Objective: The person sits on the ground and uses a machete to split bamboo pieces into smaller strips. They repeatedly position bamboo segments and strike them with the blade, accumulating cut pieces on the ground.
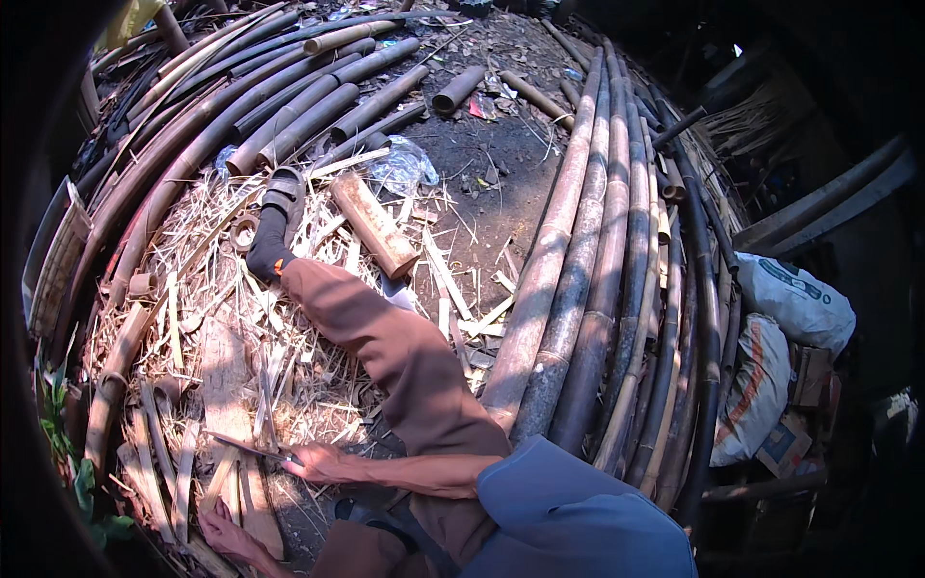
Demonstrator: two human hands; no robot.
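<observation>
I sit on the ground with one leg (385, 337) in brown trousers stretched out over bamboo shavings, ending in a dark sock and sandal (279, 207). My right hand (323, 464) reaches left from a blue sleeve and grips a long thin blade (252, 448) that points left. My left hand (229, 533) is at the bottom edge, resting on flat split bamboo slats (255, 501) lying in front of me. Whether it grips a slat is hard to tell.
Long bamboo poles (578, 270) lie stacked along my right, and more poles (279, 106) fan across the back left. A short cut bamboo section (374, 223) and a clear plastic bag (403, 169) lie beyond my foot. White sacks (795, 301) sit far right.
</observation>
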